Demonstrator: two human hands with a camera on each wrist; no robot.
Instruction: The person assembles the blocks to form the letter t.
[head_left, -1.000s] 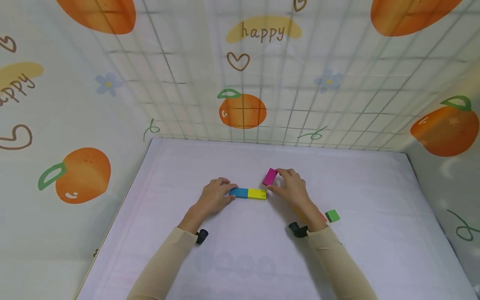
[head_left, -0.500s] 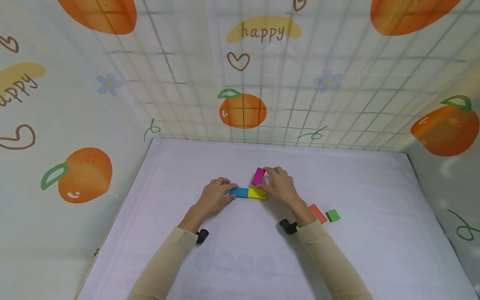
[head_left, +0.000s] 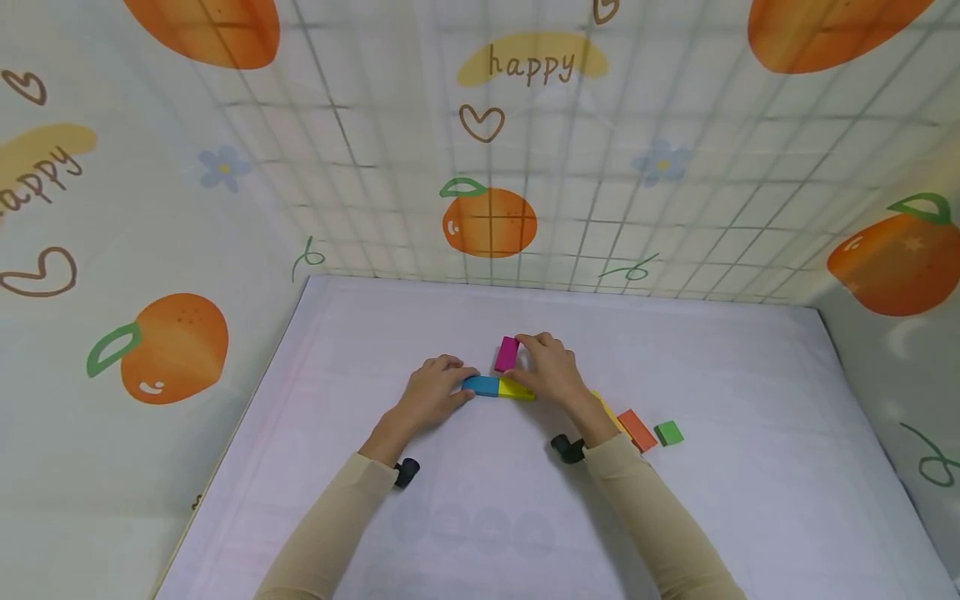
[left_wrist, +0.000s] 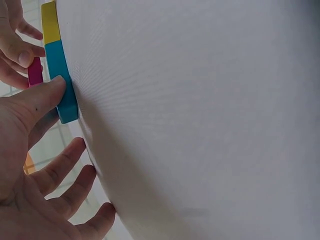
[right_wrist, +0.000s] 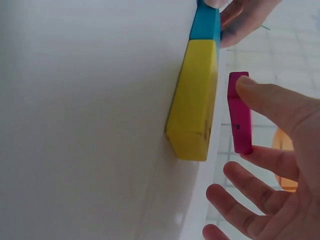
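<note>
A blue block point(head_left: 482, 386) and a yellow block point(head_left: 513, 388) lie end to end on the white table, forming a short bar. My left hand point(head_left: 431, 392) pinches the blue block's left end, thumb on the near side, as the left wrist view shows. Between thumb and index finger, my right hand point(head_left: 553, 372) holds a magenta block point(head_left: 507, 354) just beyond the bar. In the right wrist view the magenta block point(right_wrist: 240, 112) is gripped at its two ends, with a gap between it and the yellow block point(right_wrist: 192, 95). The other right fingers spread loosely.
To the right lie an orange-red block point(head_left: 637, 430) and a small green block point(head_left: 669, 432). Another yellow-orange piece point(head_left: 609, 410) shows partly from behind the right wrist. Patterned cloth walls point(head_left: 555, 167) rise behind and beside the table point(head_left: 750, 500).
My right hand has carried the magenta block leftward, from beyond the yellow block's right end to behind the seam between blue and yellow. My left hand stays on the blue block.
</note>
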